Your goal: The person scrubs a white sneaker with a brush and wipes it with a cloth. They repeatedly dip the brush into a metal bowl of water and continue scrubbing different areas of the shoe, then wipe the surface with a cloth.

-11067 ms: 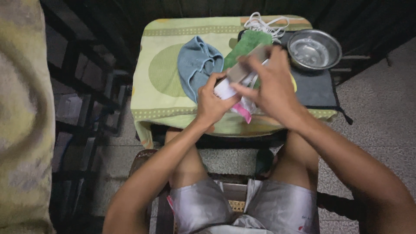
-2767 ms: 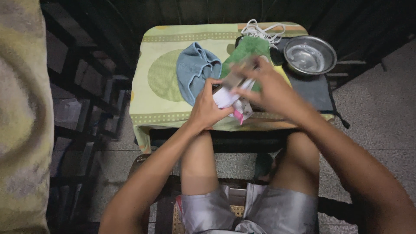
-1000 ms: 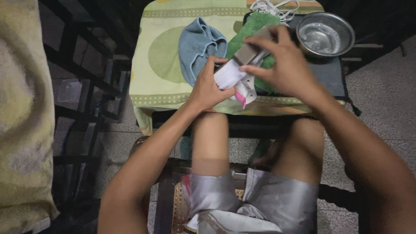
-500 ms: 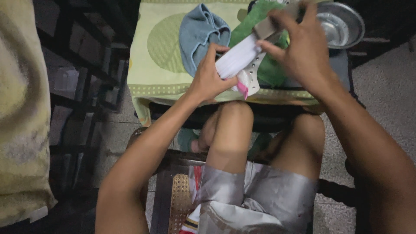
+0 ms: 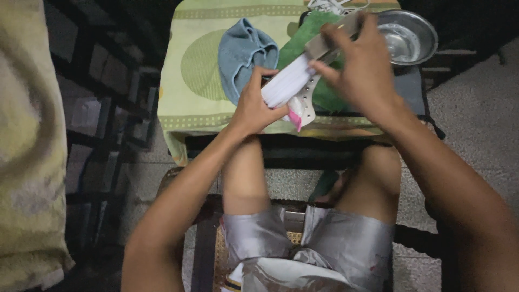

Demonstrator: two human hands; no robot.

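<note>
My left hand (image 5: pixel 254 105) grips a white shoe (image 5: pixel 292 89) with a pink patch at its heel, holding it sole-up above the near edge of the small table (image 5: pixel 189 111). My right hand (image 5: pixel 362 65) presses a flat grey brush-like tool (image 5: pixel 330 40) against the shoe's far end. Both hands hover just over the green cloth (image 5: pixel 303 43).
A green patterned cover lies on the table. On it are a crumpled blue cloth (image 5: pixel 243 54), the green cloth, a white cord (image 5: pixel 332 5) and a steel bowl (image 5: pixel 408 38) at the far right. A yellowish fabric (image 5: pixel 24 135) fills the left edge. My knees sit under the table.
The view has tilted and moved closer to the table. My right hand has slid with the tool toward the far end of the shoe, which my left hand now holds more stretched out.
</note>
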